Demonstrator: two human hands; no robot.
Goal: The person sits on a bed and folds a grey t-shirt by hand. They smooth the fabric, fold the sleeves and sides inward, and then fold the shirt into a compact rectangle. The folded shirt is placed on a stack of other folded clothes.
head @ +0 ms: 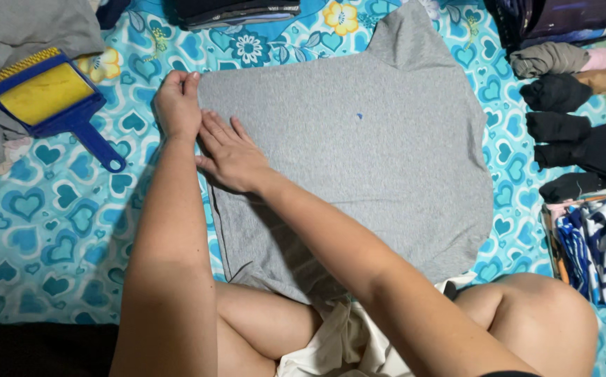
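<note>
- The grey T-shirt (359, 160) lies spread flat at the middle of the bed, on a turquoise sheet (45, 230) printed with hearts and flowers; 1 sleeve points toward 12 o'clock, and the hem reaches the person's lap at 6 o'clock.
- The left hand (176, 105) sits at the shirt's 10 o'clock corner, its grip curled closed with the fingertips pinching the cloth edge.
- The right hand (230, 153), just beside the left at its 4 o'clock, lies flat on the shirt, grip fully open, fingers spread and pressing the fabric, holding nothing.
- A blue-and-yellow lint brush (52, 98) rests at 9 o'clock of the shirt, well apart from both hands, partly on a crumpled grey garment (10, 35).
- Rolled dark socks (568, 132) are lined up at 3 o'clock, beside a pink and tan bundle.
- A blue-and-white striped cloth (596, 244) sits at 4 o'clock.
- Folded dark clothes (237, 10) lie at 12 o'clock.
</note>
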